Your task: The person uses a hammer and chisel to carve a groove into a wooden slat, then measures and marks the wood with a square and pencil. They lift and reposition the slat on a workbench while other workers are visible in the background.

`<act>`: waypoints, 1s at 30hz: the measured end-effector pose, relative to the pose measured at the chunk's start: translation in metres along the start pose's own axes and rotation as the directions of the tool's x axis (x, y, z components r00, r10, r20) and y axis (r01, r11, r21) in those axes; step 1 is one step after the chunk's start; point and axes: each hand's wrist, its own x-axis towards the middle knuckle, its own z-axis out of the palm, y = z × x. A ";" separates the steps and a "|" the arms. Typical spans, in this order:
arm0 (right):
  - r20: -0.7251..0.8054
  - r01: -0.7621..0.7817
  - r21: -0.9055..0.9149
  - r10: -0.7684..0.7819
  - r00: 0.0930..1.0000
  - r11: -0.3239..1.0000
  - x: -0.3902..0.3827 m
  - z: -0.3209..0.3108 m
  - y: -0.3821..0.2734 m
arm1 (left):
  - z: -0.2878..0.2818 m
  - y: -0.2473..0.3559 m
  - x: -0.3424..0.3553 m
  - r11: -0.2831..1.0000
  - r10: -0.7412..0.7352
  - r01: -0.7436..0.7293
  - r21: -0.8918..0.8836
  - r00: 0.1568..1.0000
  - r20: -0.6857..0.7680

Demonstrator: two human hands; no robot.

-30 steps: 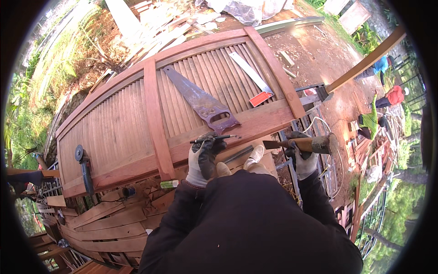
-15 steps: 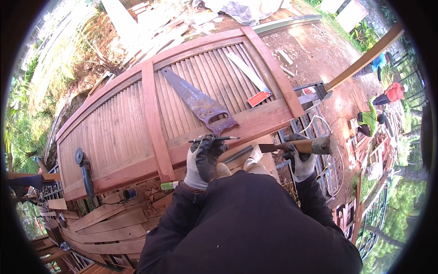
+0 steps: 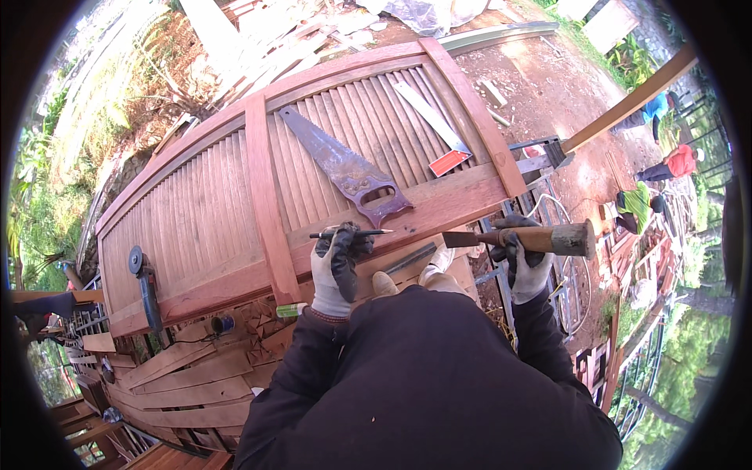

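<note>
Outdoors, a person in dark sleeves stands over a slatted wooden panel (image 3: 266, 196), a pencil in one gloved hand and a chisel in the other. The left hand (image 3: 334, 270), in a pale glove with black-coated fingers, pinches the dark pencil (image 3: 348, 234) between thumb and fingers. The pencil lies crosswise in that grip, its blunt end jutting out to the left of the fingers and its sharpened tip pointing right, over the panel's near rail; whether the tip touches the wood cannot be told.

The right hand (image 3: 529, 266), gloved alike, has its fingers curled about the chisel (image 3: 540, 239) at the front part of its wooden handle. Black-coated fingers show above and below the handle, whose thick butt sticks out well to the right of them, while the flat dark blade reaches left from the grip, toward the pencil but apart from it.

On the panel, a rust-stained handsaw (image 3: 337, 166) lies aslant, its grip end on the near rail, just beyond the pencil. A square (image 3: 435, 129) with a red-marked stock rests to its right, and an angle grinder (image 3: 145, 288) lies at the panel's left end. At far right, people in blue, red (image 3: 680, 161) and lime-green tops are at work.
</note>
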 end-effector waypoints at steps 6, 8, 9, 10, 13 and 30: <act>-0.032 0.133 -0.031 -0.134 0.990 0.991 0.016 -0.011 -0.014 | -0.042 -0.005 0.005 0.954 0.078 -0.069 0.293 0.997 -0.017; 0.002 0.169 -0.002 -0.169 0.986 0.986 0.017 -0.006 -0.015 | -0.049 -0.018 0.005 0.963 0.060 -0.049 0.264 0.998 -0.034; 0.012 0.095 0.028 -0.095 0.995 0.995 0.013 -0.003 -0.013 | -0.053 -0.023 0.004 0.967 0.050 -0.039 0.250 0.998 -0.039; 0.006 0.030 0.043 -0.030 1.000 0.999 0.010 -0.006 -0.010 | -0.052 -0.028 0.003 0.967 0.050 -0.040 0.252 0.998 -0.034; -0.002 -0.001 -0.097 0.001 1.000 0.995 0.003 -0.005 -0.002 | -0.045 -0.040 0.002 0.940 0.058 -0.074 0.333 0.997 0.057; 0.172 0.097 -0.311 -0.045 0.984 0.945 -0.008 0.011 0.020 | -0.028 -0.078 0.037 0.922 -0.076 -0.012 0.387 0.975 0.210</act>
